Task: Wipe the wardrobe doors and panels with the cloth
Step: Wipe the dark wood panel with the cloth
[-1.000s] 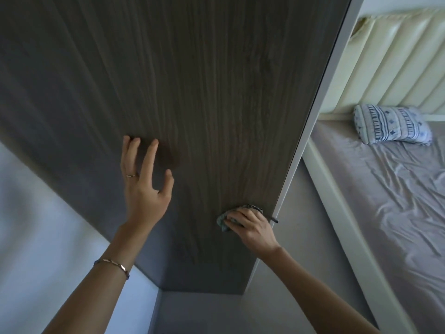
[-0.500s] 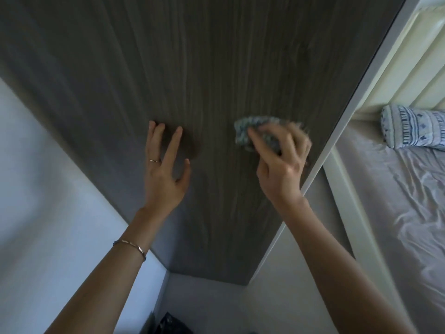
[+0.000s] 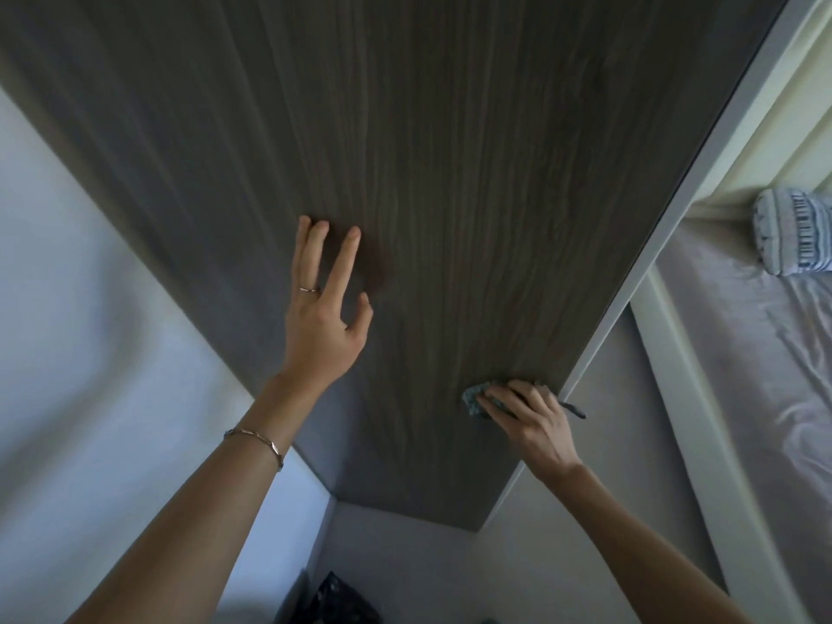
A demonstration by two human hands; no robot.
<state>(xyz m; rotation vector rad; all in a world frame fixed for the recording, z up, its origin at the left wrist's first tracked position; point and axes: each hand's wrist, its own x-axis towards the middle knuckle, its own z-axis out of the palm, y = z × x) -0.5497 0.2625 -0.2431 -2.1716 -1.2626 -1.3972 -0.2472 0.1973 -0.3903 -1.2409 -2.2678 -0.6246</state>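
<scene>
A tall dark wood-grain wardrobe panel point(image 3: 450, 173) fills the middle of the view, running down to the floor. My left hand point(image 3: 324, 308) rests flat on it, fingers spread, a ring on one finger and a bracelet at the wrist. My right hand point(image 3: 531, 416) presses a small blue-green cloth point(image 3: 475, 398) against the lower right part of the panel, close to its pale right edge point(image 3: 639, 281). Most of the cloth is hidden under the fingers.
A white wall point(image 3: 90, 353) borders the panel on the left. To the right stands a bed point(image 3: 774, 398) with a grey sheet, a patterned pillow point(image 3: 792, 231) and a cream padded headboard point(image 3: 801, 141). A dark object point(image 3: 333, 599) lies on the floor below.
My right hand has swept the cloth down the panel from mid-height to low near the right edge, after rising from there a second ago. The left hand stays planted on the panel.
</scene>
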